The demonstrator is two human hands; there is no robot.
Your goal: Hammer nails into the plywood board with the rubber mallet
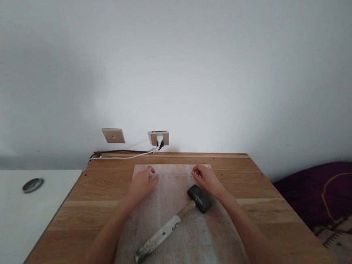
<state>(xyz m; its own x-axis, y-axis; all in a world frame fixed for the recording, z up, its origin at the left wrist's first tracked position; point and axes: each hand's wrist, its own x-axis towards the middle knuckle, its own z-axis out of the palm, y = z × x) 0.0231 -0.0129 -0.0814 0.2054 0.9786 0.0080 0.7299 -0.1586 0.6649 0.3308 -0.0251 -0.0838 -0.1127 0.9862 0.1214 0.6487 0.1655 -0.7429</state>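
Observation:
On the far left part of a worn, whitish board (190, 236) rests my left hand (142, 183), its fingers curled in toward the thumb. A small pale bit shows by its fingertips, too faint to name. My right hand (208, 180) is at the board's far right corner with thumb and fingertips drawn together; whatever may be between them is hidden. Between my forearms a mallet (168, 226) lies slantwise on the board, untouched. Its black head (199, 198) points up and right, just below my right hand, and its paint-worn white handle runs down to the left.
The board lies on a wooden table (79, 221) against a white wall. Behind are a socket (160, 138) with plugs, a wall plate (113, 135) and cables (123, 155). A white surface with a round grommet (33, 185) adjoins at left; purple fabric (330, 193) lies at right.

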